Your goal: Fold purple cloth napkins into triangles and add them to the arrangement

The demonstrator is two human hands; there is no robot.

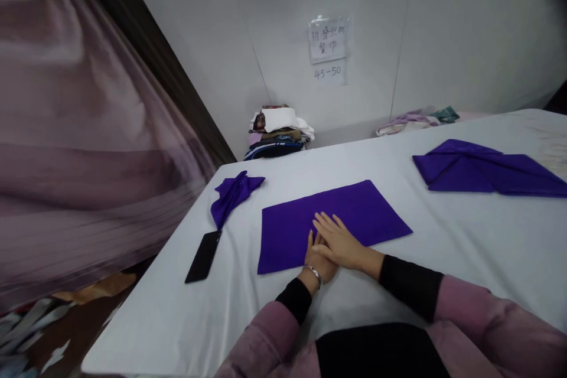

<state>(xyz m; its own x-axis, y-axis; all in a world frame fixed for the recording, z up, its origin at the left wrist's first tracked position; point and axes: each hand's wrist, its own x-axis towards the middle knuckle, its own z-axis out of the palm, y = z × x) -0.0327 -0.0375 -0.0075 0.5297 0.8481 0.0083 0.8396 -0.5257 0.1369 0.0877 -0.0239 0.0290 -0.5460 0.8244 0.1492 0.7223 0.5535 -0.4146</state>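
Observation:
A purple cloth napkin (pixel 292 221), folded into a flat four-sided piece, lies on the white-covered table before me. My left hand (pixel 321 264) rests at its near edge with the fingers stretched out, partly covered by the other hand. Across it lies my right hand (pixel 339 242), flat, fingers extended over the purple cloth. Neither hand grips anything. To the left is a second purple napkin (pixel 234 195), folded into a pointed shape. At the right sits another purple cloth (pixel 469 168), loosely folded in layers.
A black phone (pixel 202 257) lies near the table's left edge, touching the pointed napkin's tip. Stacked clothes (pixel 279 133) stand beyond the far edge by the wall, with more cloths (pixel 411 121) further right. A pink curtain (pixel 88 130) hangs at left. Handwritten sheets (pixel 328 41) are on the wall.

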